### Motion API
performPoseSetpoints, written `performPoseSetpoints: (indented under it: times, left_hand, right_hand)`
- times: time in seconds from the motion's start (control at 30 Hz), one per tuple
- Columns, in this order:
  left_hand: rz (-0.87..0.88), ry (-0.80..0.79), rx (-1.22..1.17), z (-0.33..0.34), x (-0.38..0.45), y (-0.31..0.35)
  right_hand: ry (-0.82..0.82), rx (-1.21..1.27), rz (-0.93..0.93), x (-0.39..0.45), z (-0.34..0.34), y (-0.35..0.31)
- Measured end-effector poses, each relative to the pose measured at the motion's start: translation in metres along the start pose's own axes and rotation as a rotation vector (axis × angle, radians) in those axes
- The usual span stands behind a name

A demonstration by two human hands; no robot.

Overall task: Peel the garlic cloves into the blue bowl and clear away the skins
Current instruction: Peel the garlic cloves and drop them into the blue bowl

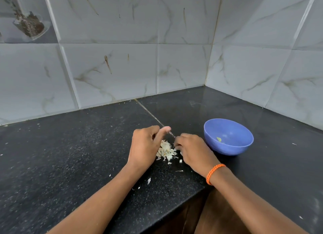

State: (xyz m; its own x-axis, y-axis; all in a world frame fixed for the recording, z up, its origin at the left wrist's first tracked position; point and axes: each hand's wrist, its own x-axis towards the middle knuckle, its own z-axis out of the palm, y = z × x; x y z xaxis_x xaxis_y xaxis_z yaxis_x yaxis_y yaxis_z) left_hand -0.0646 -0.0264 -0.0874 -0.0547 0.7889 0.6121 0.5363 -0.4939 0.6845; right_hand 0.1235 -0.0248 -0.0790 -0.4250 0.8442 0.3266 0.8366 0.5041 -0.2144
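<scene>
No brand or lettering shows on anything here; the only picture is a printed wall tile [26, 20] at far left, a glass spilling dark spices. The black speckled counter [61, 163] runs wide and bare on the left, dusted with pale flecks; its front edge cuts across at lower right above a brown cabinet. The left hand [145, 146] rests on the stone, fingers loosely curved, thumb stretched out, cupping the left side of the pile of garlic skins [166, 150] without gripping it. The right hand [190, 151], orange cord bracelet [214, 173] at the wrist, sits just right of the pile, fingers curled under; whether they pinch anything I cannot tell. Just beyond stands the blue bowl [244, 146], a pale peeled clove [219, 139] inside; marbled tiles meet in a corner behind.
</scene>
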Motion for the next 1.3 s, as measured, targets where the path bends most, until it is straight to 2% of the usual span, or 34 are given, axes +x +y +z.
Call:
performPoseSetpoints:
  times: [0.03, 0.17, 0.2, 0.23, 0.3, 0.33, 0.47, 0.57, 0.77, 0.9, 1.1, 1.3]
  left_hand:
    - [0.009, -0.016, 0.004, 0.001, -0.002, 0.001]
    - [0.07, -0.089, 0.012, 0.005, 0.001, -0.004]
    - [0.062, -0.117, -0.012, 0.006, 0.001, -0.005]
    - [0.05, -0.129, -0.029, 0.007, 0.0, -0.006]
    - [-0.008, -0.125, -0.065, 0.007, -0.001, -0.005]
    - [-0.045, -0.119, -0.093, 0.005, -0.002, -0.003]
    - [-0.014, -0.057, -0.067, 0.006, -0.001, -0.003]
    - [0.027, -0.089, -0.083, 0.008, 0.001, -0.002]
    - [-0.083, -0.161, -0.213, 0.008, -0.007, 0.003]
    - [-0.026, -0.192, -0.133, 0.009, -0.008, 0.001]
    - [-0.004, -0.093, -0.044, 0.009, -0.008, 0.001]
    - [0.016, -0.107, -0.036, 0.008, -0.009, 0.001]
  right_hand:
    - [0.006, 0.027, -0.006, 0.001, -0.001, 0.002]
    - [0.351, 0.133, -0.013, 0.017, -0.031, 0.011]
    - [0.378, 0.127, -0.006, 0.016, -0.029, 0.009]
    - [0.316, 0.092, 0.011, 0.011, -0.02, 0.004]
    - [0.087, 0.064, 0.017, -0.002, 0.003, -0.002]
    - [0.069, 0.09, 0.008, -0.005, 0.006, 0.002]
    - [0.26, 0.345, 0.069, 0.001, -0.017, 0.01]
    - [0.269, 0.473, 0.097, -0.004, -0.02, 0.01]
    - [0.355, 0.652, 0.141, -0.013, -0.007, 0.01]
    - [0.404, 0.765, 0.169, -0.016, 0.002, 0.005]
    - [0.378, 0.813, 0.149, -0.018, 0.006, 0.003]
    - [0.432, 0.747, 0.149, -0.017, 0.013, 0.006]
